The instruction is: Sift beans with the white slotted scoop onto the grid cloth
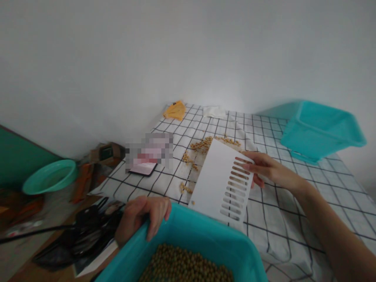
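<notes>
Head view shows the right hand [255, 167] clamped on the board [209, 176], just beside the bin [205, 225], whose rim the left hand [147, 213] grips. Loose beans [202, 145] lie on the table [170, 184] around the board — I judge a low edge and slow sweep would spill fewest.

smooth plastic tub [205, 231], matt board [216, 176], probably plastic, on rumpled cloth [276, 227]

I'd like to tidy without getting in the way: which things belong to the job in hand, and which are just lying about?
Apparently in use:
white slotted board, in the right hand
near teal bin, gripped by the left hand
beans inside it and on the tablecloth

Apparently lying about:
phone
yellow cloth
white crumpled item
green basin
far teal bin (unsure)
</notes>
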Demonstrator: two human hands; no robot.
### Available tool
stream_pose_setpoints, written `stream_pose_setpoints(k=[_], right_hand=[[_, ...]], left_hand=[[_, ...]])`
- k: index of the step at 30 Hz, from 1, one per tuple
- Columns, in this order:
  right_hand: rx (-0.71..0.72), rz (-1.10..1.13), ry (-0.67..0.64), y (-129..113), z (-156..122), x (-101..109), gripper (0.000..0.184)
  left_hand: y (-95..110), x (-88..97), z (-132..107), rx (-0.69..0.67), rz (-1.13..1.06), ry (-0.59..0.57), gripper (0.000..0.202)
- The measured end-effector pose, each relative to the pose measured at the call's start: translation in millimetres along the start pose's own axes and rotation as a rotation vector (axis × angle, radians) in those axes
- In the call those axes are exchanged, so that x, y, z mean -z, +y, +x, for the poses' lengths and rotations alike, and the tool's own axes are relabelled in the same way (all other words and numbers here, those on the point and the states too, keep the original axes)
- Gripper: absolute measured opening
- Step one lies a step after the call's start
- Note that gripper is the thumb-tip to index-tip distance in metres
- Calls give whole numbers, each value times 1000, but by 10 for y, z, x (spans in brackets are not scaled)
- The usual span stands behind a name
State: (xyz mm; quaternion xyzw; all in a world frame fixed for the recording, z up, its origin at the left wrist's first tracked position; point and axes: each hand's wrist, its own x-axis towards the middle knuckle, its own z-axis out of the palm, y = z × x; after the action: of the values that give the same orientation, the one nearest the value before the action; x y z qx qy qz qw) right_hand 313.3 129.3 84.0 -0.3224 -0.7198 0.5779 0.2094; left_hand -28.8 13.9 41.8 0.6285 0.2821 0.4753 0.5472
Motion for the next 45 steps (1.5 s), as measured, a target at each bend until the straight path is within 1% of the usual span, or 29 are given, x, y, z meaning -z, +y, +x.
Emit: stream_pose_setpoints(k=[2, 5, 8, 12, 15, 19, 22, 24, 25, 29, 31, 34, 37, 40, 45], right_hand=[[7, 6, -8, -21, -3, -10, 28], [24, 37, 4, -49, -27, -13, 26], [30, 72, 21, -47, -69, 7, 26], [28, 130, 86, -21, -116, 53, 24], [48, 176, 131, 2, -126, 89, 24], [30, 107, 173, 30, -124, 136, 24], [2, 46, 177, 37, -126, 155, 26], [-12, 28, 159, 34, -125, 153, 27], [-24, 26, 129, 33, -123, 148, 27], [-89, 43, -57, 48, -106, 124, 32], [-106, 52, -99, 60, -103, 121, 35], [-105, 45, -102, 49, -115, 139, 33], [-116, 9, -62, -8, -146, 173, 29], [-143, -14, -29, -43, -166, 197, 27], [-176, 0, -106, 34, -120, 169, 30]], left_hand=[[9, -6, 1, 3, 0, 13, 71], [21, -11, 0, 11, 8, -1, 69], [20, -8, 3, 5, 8, 13, 70], [-14, -6, 10, -19, 6, -6, 70], [-25, -13, 5, -55, -18, 32, 69], [9, 0, -13, 12, 3, 9, 69], [27, 29, -25, 5, -11, 19, 70], [28, 44, -29, 6, -15, 18, 70], [28, 49, -31, 9, -13, 13, 71], [29, 52, -32, 12, -17, 7, 70], [33, 56, -30, 12, -23, 10, 70], [31, 70, -28, 12, -24, -9, 70], [18, 84, -30, 14, -20, -17, 71], [10, 92, -34, -3, -17, -31, 71], [22, 95, -37, 13, -13, -21, 71]])
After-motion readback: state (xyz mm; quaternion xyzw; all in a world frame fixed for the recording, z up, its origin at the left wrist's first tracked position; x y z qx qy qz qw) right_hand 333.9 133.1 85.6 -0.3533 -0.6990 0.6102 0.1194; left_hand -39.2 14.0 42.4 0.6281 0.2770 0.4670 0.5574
